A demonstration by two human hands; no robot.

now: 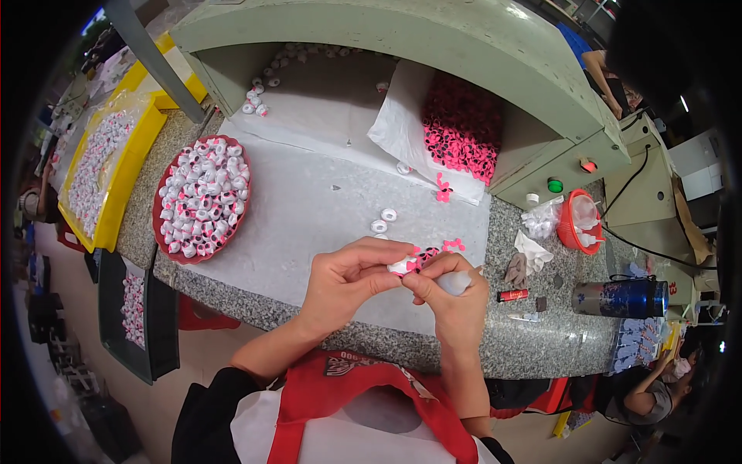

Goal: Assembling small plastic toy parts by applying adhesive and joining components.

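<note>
My left hand [348, 277] pinches a small rounded white piece with pink parts [402, 267] above the white sheet. My right hand [457, 303] meets it from the other side, fingertips at the pink part. Tucked in the right hand is a pale, translucent rounded object like a small squeeze bottle [454, 284], mostly covered by the fingers. Just beyond the hands lie two loose white pieces [388, 215] and a few pink and black flower-shaped bits [454, 244]. The fingers partly hide the held piece.
A red bowl [164, 240] of white-and-pink pieces stands left on the sheet [286, 185]. Beneath the green-grey machine housing [402, 31] sits a heap of pink and black bits [464, 131]. At right are a red basket [568, 232] and a blue tumbler [618, 298].
</note>
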